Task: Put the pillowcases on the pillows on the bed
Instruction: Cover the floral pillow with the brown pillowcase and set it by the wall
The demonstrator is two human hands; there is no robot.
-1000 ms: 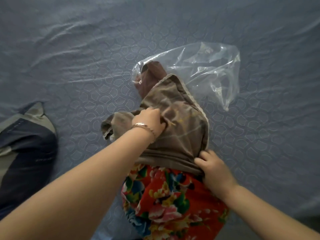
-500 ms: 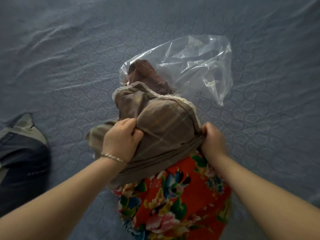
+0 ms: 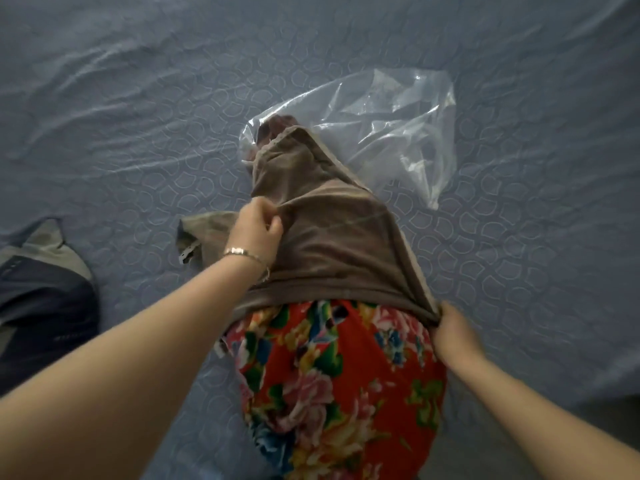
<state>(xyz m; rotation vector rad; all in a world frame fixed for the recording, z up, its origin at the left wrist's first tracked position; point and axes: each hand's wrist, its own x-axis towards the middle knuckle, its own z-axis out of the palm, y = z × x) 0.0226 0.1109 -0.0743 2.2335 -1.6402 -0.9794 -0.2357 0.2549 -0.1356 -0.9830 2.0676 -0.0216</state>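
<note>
Top of pillow (image 3: 332, 375) hidden under pillowcase (image 3: 332, 237); btm cut by edge; right hand (image 3: 453, 336) fingertips hidden in hem.

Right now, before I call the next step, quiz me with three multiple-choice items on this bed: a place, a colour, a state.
1. Where is the clear plastic bag?
A. on the floor
B. beyond the brown pillowcase
C. at the picture's left edge
2. Main colour of the pillow?
A. red, flowered
B. white
C. black
3. How far on is the pillowcase?
A. fully
B. not started
C. partway, near end bare

1 B: the bag lies at its far tip.
2 A: red floral cloth shows below the hem.
3 C: left hand and right hand grip the case, hem midway.
</note>
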